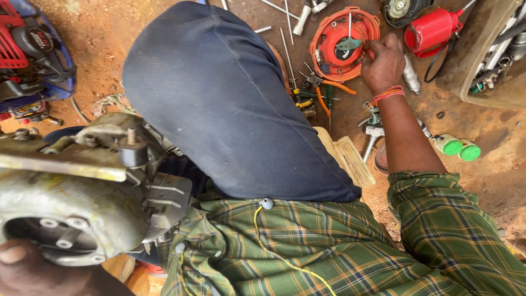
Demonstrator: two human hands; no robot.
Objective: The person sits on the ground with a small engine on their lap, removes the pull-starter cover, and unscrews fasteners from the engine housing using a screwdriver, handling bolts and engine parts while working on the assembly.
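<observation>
My right hand (383, 64) reaches forward to an orange round cover (344, 41) lying on the dirt ground, fingers pinched at its right edge beside a small teal part (349, 43) inside it; what the fingers hold cannot be made out. My left hand (30, 271) at the bottom left grips the underside of a dirty grey engine block (76, 197), held up close to the camera. My knee in dark blue trousers (219, 98) fills the middle of the view.
Orange-handled pliers (323, 90) and screwdrivers lie near the cover. A red fuel tank (433, 30) sits at the far right by a tub of tools (493, 71). Two green-capped bottles (459, 148), a wooden block (346, 159) and a red-and-blue machine (30, 49) lie around.
</observation>
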